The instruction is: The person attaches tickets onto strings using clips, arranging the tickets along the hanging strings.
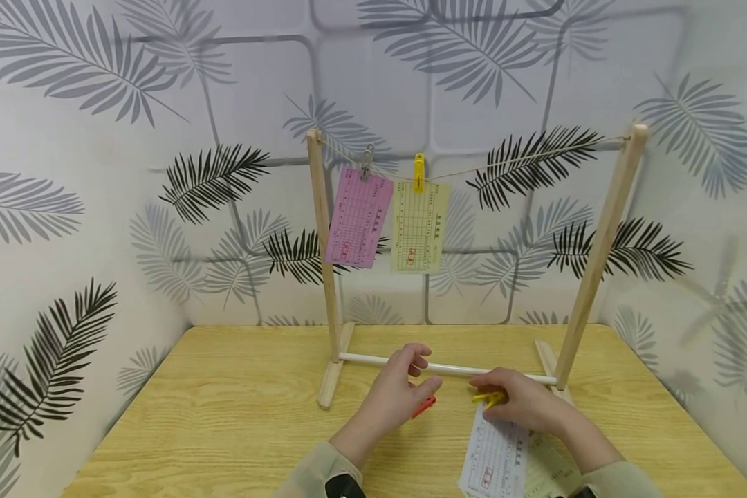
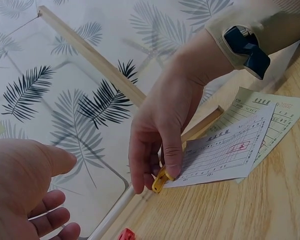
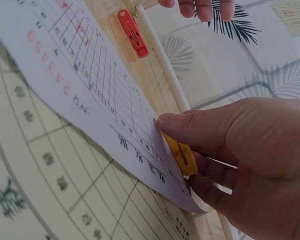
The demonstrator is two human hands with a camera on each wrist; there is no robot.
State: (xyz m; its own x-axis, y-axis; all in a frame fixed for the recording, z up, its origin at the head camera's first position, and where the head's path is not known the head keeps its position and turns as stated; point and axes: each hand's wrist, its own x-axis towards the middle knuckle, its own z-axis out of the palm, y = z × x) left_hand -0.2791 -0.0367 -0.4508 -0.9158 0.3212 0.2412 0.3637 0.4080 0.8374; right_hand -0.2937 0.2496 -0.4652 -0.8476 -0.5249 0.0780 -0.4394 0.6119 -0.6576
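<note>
Head view: the right hand [image 1: 523,401] hides most of a yellow clip [image 1: 489,398] at 6 o'clock of the rail [image 1: 454,369]; a red clip [image 1: 425,406] peeks from under the left hand [image 1: 398,394]. Left wrist: right fingers pinch clip and slip [image 2: 225,152]; left fingers are relaxed, holding nothing. Right wrist: the slip covers half the clip.

Bare hands [image 1: 404,387], beige long sleeves [image 1: 314,470], dark blue wrist-strap clips [image 2: 247,47]

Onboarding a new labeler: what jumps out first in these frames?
The wooden rack at the back of the table, with a pink slip and a yellow slip pegged to its string. In front, the right hand pinches a yellow peg and white slip; a red peg lies by the left hand.
</note>
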